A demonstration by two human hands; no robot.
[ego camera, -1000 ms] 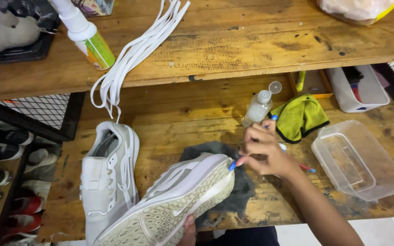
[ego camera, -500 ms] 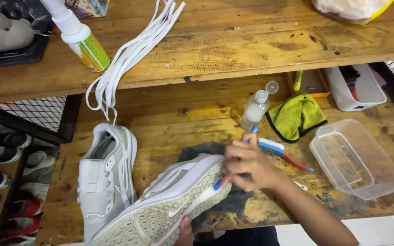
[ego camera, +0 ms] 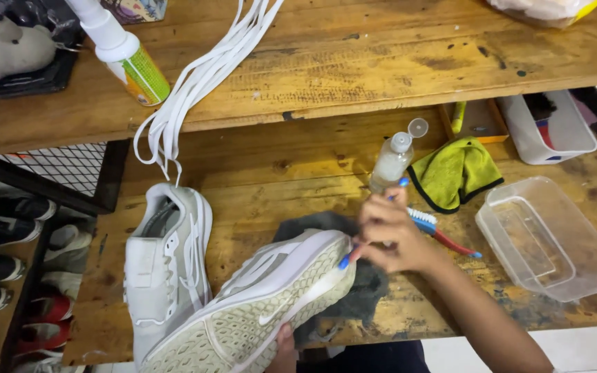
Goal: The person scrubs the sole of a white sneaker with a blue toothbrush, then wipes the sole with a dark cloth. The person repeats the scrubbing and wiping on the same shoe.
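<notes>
1. The right hand (ego camera: pixel 392 235) is closed around a blue toothbrush (ego camera: pixel 345 260), whose lower end presses against the toe edge of a pale sneaker (ego camera: pixel 260 304).
2. That sneaker lies on its side at the front of the wooden workbench (ego camera: pixel 257 186), its patterned sole turned up toward the camera and its toe pointing to the right.
3. The left hand (ego camera: pixel 285 349) shows only as a thumb and part of the palm at the bottom edge of the view, gripping the sneaker's sole from below.
4. A dark grey cloth (ego camera: pixel 364 290) lies under the sneaker's toe and under the right hand.
5. The second sneaker (ego camera: pixel 164 266) sits upright just to the left, touching the held one, with no laces in it.
6. A bundle of white laces (ego camera: pixel 202 83) lies on the upper shelf (ego camera: pixel 381 62) and hangs over its front edge above the second sneaker.
7. A white spray bottle (ego camera: pixel 122 52) with a green label lies tilted on the shelf to the left of the laces.
8. Behind the right hand stand a small clear bottle (ego camera: pixel 390 162) with its flip cap open, and a yellow-green cloth (ego camera: pixel 454 173) just beside it.
9. A second brush (ego camera: pixel 443 235), with a red and blue handle, lies on the bench to the right of the hand.
10. An empty clear plastic tub (ego camera: pixel 547 238) rests further right.
</notes>
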